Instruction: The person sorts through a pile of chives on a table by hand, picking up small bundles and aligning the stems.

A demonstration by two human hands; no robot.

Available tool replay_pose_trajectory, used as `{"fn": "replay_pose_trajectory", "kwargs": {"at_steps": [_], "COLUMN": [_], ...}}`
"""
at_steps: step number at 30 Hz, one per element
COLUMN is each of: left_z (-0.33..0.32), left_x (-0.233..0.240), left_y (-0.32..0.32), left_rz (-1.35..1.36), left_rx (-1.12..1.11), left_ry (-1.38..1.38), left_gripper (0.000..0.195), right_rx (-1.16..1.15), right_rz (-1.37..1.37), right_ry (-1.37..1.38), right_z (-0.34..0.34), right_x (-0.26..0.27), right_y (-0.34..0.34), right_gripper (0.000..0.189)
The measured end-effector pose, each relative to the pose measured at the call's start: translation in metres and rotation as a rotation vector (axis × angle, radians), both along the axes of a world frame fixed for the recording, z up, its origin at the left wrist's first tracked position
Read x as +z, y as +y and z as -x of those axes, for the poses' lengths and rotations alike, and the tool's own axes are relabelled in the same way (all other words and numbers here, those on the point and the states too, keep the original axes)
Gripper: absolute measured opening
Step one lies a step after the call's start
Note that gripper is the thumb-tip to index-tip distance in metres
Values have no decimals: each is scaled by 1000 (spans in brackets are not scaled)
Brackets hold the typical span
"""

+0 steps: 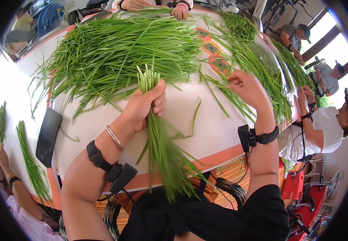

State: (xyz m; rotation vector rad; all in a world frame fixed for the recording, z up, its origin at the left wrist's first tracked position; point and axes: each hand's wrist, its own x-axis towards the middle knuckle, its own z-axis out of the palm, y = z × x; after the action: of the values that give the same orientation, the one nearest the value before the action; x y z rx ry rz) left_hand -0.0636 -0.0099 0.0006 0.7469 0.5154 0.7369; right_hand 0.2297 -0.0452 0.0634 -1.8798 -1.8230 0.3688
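My left hand (150, 105) is wrapped around a bundle of garlic chives (159, 132). The pale cut stem ends stand above my thumb, and the blurred green tips hang down over the table's near edge. To the right, my right hand (244, 86) is raised with its fingers curled in beside loose green blades (231, 96); whether it pinches one is not plain. A broad heap of garlic chives (125, 54) lies across the table beyond my left hand, its pale ends towards the right. One stray blade (196, 116) rests between my hands.
A black phone (49, 137) and a separate bunch of chives (34, 162) lie at left. More chives (261, 66) spread along the right side. Another person's hands (180, 12) are at the far edge; co-workers sit left and right. Cables hang from both my wrist devices (122, 177).
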Motion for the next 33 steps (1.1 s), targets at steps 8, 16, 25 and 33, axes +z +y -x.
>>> {"fn": "replay_pose_trajectory", "kwargs": {"at_steps": [8, 16, 25, 33], "left_z": [-2, -1, -2, -2], "left_x": [0, -2, -1, 1], "left_y": [-2, 0, 0, -2], "left_rz": [-10, -5, -20, -14], "left_rx": [-12, -10, -15, -8], "left_ry": [-5, 0, -3, 29], "left_gripper": [22, 24, 27, 22], "right_rx": [22, 94, 150, 19], "right_rz": [43, 40, 57, -110], "right_ry": [-242, -108, -413, -386], "right_z": [-11, -6, -2, 7], "right_x": [-12, -7, -26, -23], "right_y": [7, 7, 7, 13], "right_gripper": [19, 18, 21, 22]}}
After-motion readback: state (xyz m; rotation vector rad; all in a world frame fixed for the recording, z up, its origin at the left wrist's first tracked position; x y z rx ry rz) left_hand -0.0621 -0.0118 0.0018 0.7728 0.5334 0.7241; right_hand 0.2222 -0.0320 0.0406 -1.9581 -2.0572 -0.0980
